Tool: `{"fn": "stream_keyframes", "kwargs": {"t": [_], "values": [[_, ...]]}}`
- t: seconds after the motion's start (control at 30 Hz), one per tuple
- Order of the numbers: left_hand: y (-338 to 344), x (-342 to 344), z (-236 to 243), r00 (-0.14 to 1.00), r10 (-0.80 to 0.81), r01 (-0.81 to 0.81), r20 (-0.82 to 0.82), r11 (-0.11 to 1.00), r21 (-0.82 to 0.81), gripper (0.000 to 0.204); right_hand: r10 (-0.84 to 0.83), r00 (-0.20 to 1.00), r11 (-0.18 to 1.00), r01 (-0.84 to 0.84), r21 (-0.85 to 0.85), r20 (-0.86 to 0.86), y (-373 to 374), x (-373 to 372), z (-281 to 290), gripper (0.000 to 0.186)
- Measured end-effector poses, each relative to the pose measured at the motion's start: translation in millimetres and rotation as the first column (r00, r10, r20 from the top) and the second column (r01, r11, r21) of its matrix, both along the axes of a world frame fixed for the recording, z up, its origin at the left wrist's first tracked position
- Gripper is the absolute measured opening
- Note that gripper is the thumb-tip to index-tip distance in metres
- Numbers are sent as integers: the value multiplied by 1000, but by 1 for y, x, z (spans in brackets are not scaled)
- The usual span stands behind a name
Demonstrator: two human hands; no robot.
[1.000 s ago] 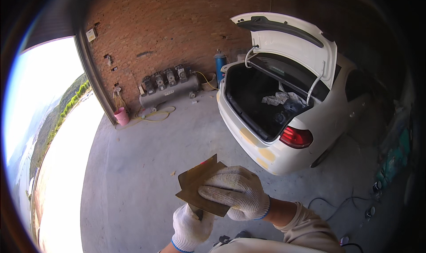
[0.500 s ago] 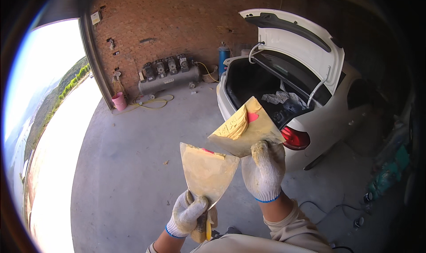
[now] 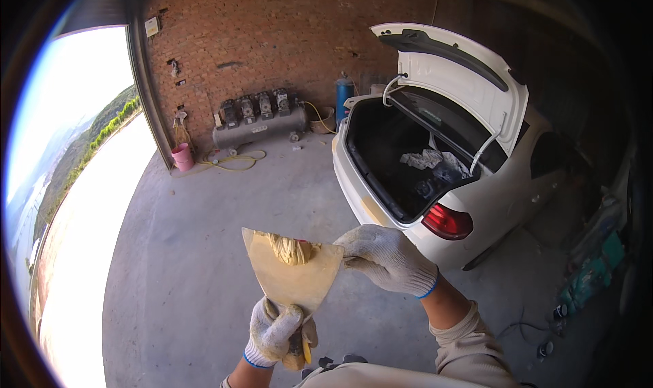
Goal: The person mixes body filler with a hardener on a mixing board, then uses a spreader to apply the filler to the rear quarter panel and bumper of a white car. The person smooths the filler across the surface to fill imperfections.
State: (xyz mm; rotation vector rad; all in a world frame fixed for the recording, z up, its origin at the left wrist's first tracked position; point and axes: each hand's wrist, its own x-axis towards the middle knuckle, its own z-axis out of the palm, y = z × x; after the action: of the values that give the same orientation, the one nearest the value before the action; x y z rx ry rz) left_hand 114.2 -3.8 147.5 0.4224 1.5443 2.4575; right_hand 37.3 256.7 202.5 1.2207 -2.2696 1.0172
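Note:
My gloved left hand (image 3: 272,330) grips the handle of a wide putty scraper (image 3: 292,282), blade upward. A mound of cream putty (image 3: 289,250) with a trace of pink lies along its top edge. My gloved right hand (image 3: 388,259) has its fingers curled at the blade's upper right corner; whatever it holds is hidden behind that blade and the fingers. Beyond both hands stands a white car (image 3: 496,204), boot open, with crumpled sheeting (image 3: 428,160) inside and a tan patch (image 3: 373,210) on its bumper.
An air compressor (image 3: 258,126), yellow hose (image 3: 238,163), pink bucket (image 3: 182,157) and blue cylinder (image 3: 344,95) stand along the brick wall (image 3: 286,34). An open doorway (image 3: 75,184) is at left. Teal sheeting (image 3: 592,272) and dark cables (image 3: 524,327) lie at right.
My right hand has dropped and turned toward the left scraper. The second scraper it held half a second ago is out of sight, and the putty mound now shows on the left blade.

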Motion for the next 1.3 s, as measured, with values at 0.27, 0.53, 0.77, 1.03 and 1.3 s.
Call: {"fn": "stream_keyframes", "kwargs": {"t": [0.27, 0.53, 0.77, 1.03, 1.3], "values": [[23, 7, 17, 815, 345, -524, -465, 781, -340, 9, -164, 807, 981, 195, -6, -568, -33, 41, 17, 41], [25, 18, 17, 904, 393, -428, -170, 848, -313, 12, -211, 818, 974, 225, -41, -535, -48, 48, 10, 48], [18, 18, 17, 885, 292, -453, -362, 714, -533, 8, -275, 818, 961, 246, -123, -505, -54, 50, 4, 40], [24, 12, 12, 876, 272, -463, -397, 704, -539, 5, -252, 862, 967, 206, -149, -441, -36, 48, 2, 52], [19, 0, 3, 768, 23, -580, -640, 451, -679, 24, -98, 919, 993, 63, -104, -381, -55, 60, -28, 51]]}}
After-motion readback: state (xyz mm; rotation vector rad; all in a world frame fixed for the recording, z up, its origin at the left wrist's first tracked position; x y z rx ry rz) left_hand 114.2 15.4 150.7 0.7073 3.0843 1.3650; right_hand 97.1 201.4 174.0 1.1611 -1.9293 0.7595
